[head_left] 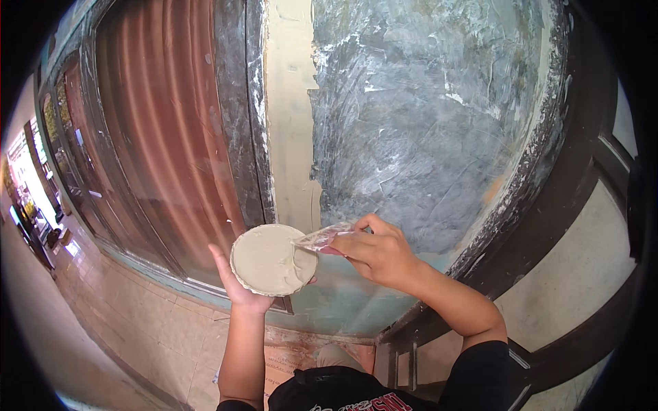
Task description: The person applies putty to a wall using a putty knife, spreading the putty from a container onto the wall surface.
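My left hand holds up a round palette from below, its thumb sticking out along the left side. Smooth beige-grey putty covers the palette's top, ridged towards the right; how deep the palette is cannot be seen. In my right hand is a putty knife, pinched by a reddish grip and smeared with pale putty. Its tip touches the putty near the palette's right edge. Just beyond both hands, a vertical beige putty strip runs up the wall beside the window frame.
Bare grey, scraped wall fills the middle, with a turquoise band below. Left is a window with a reddish-brown curtain behind glass. A dark-framed door curves along the right. Tiled floor and an orange printed sheet lie below.
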{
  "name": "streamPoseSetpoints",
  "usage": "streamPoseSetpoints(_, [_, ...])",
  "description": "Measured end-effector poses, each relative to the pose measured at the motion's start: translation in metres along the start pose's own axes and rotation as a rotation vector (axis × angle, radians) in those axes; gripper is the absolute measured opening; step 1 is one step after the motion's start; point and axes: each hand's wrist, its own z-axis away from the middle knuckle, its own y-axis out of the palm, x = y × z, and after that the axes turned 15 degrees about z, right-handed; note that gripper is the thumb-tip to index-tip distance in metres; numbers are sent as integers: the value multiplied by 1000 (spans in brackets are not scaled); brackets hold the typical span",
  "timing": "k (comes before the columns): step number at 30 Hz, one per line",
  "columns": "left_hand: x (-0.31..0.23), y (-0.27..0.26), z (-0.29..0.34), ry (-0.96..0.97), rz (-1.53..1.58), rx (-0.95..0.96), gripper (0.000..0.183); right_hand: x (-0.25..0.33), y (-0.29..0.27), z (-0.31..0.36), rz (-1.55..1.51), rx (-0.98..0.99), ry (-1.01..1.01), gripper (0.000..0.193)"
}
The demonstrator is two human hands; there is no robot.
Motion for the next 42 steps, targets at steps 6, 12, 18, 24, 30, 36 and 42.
streamPoseSetpoints(6, [-4,10,11,-108,-43,241,102,-17,21,-11,-49,-17,290,21])
streamPoseSetpoints(12, [-14,0,15,-41,78,160,104,-42,86,2,-17,141,544,20])
streamPoseSetpoints(18, [-24,-9,19,15,-43,165,106,-48,119,9,70,297,515,19])
streamPoseSetpoints(24, [-38,-27,15,63,-85,167,110,-39,121,11,67,228,525,20])
streamPoseSetpoints(30, [-40,-23,17,54,-78,179,108,-48,113,-2,88,202,520,18])
streamPoseSetpoints(36, [-50,-29,15,144,-37,85,108,-34,122,20,66,136,463,15])
streamPoseSetpoints(42, [-45,-21,18,121,66,56,109,-38,143,26,171,208,404,15])
